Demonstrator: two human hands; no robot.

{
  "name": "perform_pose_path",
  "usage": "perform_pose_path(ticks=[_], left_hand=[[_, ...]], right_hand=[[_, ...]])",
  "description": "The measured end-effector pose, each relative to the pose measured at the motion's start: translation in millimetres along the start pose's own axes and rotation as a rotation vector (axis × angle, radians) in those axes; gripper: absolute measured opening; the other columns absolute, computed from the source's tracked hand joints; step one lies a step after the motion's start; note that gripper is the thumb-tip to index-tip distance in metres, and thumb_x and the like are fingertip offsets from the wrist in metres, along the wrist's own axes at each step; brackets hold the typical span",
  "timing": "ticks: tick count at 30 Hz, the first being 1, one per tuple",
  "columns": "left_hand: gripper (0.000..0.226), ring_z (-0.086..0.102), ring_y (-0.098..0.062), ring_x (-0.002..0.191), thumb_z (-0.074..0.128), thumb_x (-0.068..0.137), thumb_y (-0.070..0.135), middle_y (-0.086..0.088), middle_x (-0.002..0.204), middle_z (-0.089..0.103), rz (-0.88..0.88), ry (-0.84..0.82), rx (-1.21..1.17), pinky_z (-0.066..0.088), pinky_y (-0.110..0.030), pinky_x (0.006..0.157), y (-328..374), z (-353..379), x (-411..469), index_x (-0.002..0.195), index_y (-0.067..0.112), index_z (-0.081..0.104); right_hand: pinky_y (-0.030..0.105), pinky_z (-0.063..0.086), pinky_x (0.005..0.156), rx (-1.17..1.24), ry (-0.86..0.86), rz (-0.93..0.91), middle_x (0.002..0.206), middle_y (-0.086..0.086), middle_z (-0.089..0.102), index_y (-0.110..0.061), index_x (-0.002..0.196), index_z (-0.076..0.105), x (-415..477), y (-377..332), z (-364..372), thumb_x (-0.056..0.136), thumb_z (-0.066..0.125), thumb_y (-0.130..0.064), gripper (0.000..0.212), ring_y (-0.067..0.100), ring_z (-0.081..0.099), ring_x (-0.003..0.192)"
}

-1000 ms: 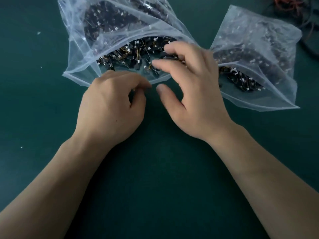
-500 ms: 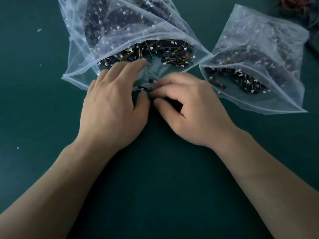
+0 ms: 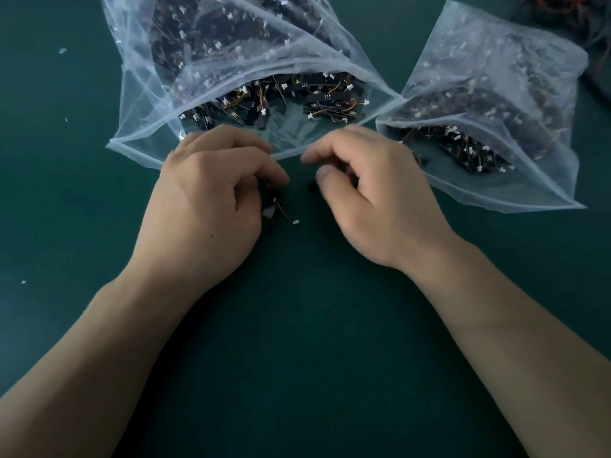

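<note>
Two clear plastic bags lie on a dark green table (image 3: 297, 375). The left bag (image 3: 148, 104) is open toward me and holds many small black parts with thin wires and white connectors. The right bag (image 3: 515, 77) holds the same kind of parts. My left hand (image 3: 205, 206) is curled just in front of the left bag's mouth and grips a small black part (image 3: 274, 200) whose wire ends in a white connector. My right hand (image 3: 373, 193) is beside it, blurred, its thumb and fingers pinching another small black piece (image 3: 312, 186).
A tangle of red and dark wires (image 3: 572, 11) sits at the far right corner. A few white specks (image 3: 62, 50) lie on the green surface to the left.
My right hand came out of the left bag toward me. Both hands then drew back from the bag mouth and apart, each with a small black part.
</note>
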State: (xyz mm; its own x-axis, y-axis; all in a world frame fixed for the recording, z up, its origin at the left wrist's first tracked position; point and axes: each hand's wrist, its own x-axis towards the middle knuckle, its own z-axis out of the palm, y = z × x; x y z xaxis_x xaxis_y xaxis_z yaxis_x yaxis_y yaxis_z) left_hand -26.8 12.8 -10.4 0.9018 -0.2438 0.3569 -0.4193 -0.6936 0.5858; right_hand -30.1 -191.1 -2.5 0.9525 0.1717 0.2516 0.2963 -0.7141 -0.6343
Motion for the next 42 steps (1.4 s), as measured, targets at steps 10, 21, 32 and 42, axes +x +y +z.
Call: perform_pose_path(ticks=[10, 21, 32, 42], left_hand=[[0.033, 0.063, -0.029, 0.103, 0.058, 0.081, -0.002, 0.002, 0.105, 0.073, 0.12, -0.029, 0.034, 0.051, -0.047, 0.094, -2, -10, 0, 0.099, 0.014, 0.08], [0.025, 0.06, -0.02, 0.1, 0.069, 0.088, 0.045, 0.017, 0.093, 0.068, 0.129, -0.059, 0.145, 0.024, -0.04, 0.094, 9, -12, -4, 0.107, 0.029, 0.073], [0.038, 0.058, 0.0, 0.068, 0.066, 0.074, 0.042, 0.023, 0.081, 0.066, -0.091, -0.08, 0.049, 0.055, -0.038, 0.065, 12, -10, -5, 0.112, 0.042, 0.063], [0.016, 0.053, -0.001, 0.062, 0.059, 0.083, 0.03, 0.035, 0.076, 0.058, -0.104, -0.044, 0.027, 0.041, -0.031, 0.058, 10, -6, -3, 0.094, 0.035, 0.069]], right_hand=[[0.015, 0.039, 0.072, 0.062, 0.05, -0.129, 0.085, -0.023, 0.049, -0.011, 0.102, 0.073, -10, 6, -10, 0.081, 0.066, 0.004, 0.028, -0.003, 0.053, 0.074], [0.031, 0.047, 0.069, 0.114, 0.22, -0.025, 0.089, -0.006, 0.064, -0.011, 0.096, 0.071, -7, 6, -8, 0.082, 0.053, 0.005, 0.028, 0.008, 0.058, 0.08], [0.042, 0.037, 0.098, -0.23, -0.067, -0.182, 0.116, -0.006, 0.06, -0.02, 0.113, 0.073, -9, 0, -2, 0.085, 0.067, -0.025, 0.029, 0.02, 0.05, 0.112], [0.035, 0.031, 0.102, -0.3, -0.1, -0.194, 0.122, -0.009, 0.059, -0.025, 0.128, 0.071, -8, 1, 0, 0.092, 0.064, -0.029, 0.036, 0.019, 0.049, 0.119]])
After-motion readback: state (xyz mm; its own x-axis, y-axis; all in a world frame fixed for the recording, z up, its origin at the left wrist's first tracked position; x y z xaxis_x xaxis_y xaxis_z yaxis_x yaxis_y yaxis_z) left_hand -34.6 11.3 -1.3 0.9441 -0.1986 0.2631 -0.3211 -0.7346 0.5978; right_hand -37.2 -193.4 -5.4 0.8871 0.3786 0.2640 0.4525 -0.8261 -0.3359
